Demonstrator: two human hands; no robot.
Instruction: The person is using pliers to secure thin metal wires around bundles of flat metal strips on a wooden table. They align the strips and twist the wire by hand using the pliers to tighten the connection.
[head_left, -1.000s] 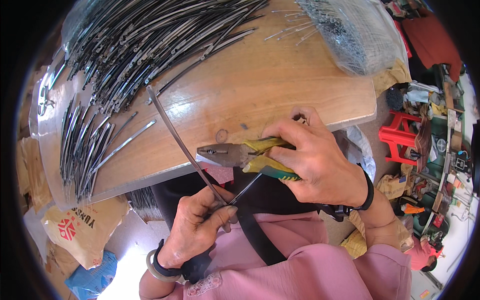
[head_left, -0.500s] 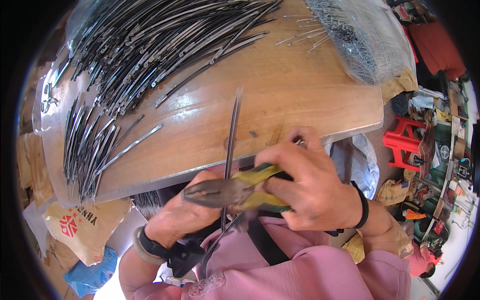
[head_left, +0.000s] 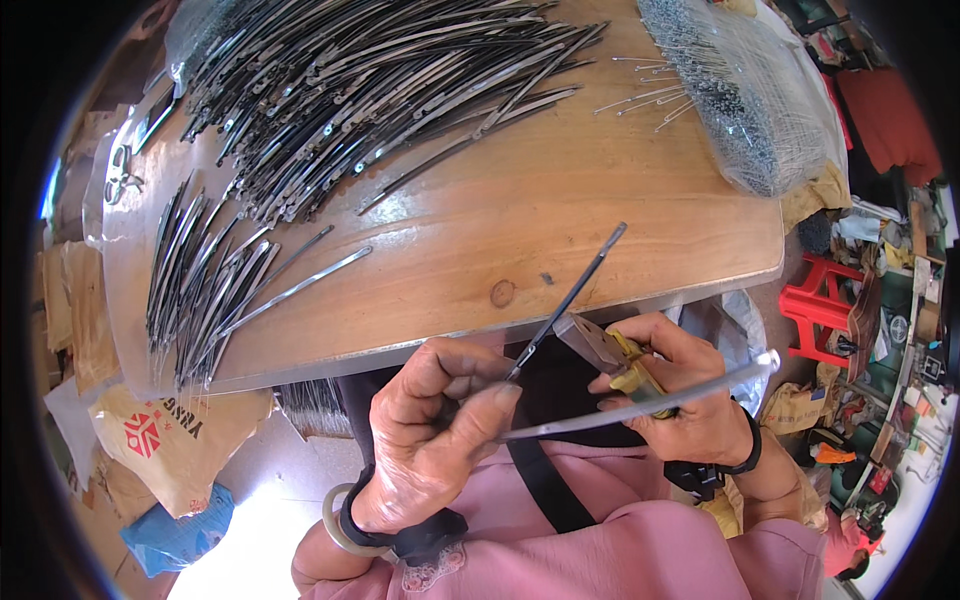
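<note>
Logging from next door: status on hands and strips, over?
Left hand pinching dark strip and pale strip; can't tell if joined. Right hand gripping pliers. Pale strip crosses view of right hand.

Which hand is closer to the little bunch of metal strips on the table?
Left: the left hand is right of the little bunch; the right hand, holding pliers, is even farther right.

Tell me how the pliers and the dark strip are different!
The pliers are chunky; the dark strip is long and thin. The pliers have yellow handles; the dark strip shows no yellow. The right hand holds the pliers, the left hand the dark strip. Both are being held.
</note>
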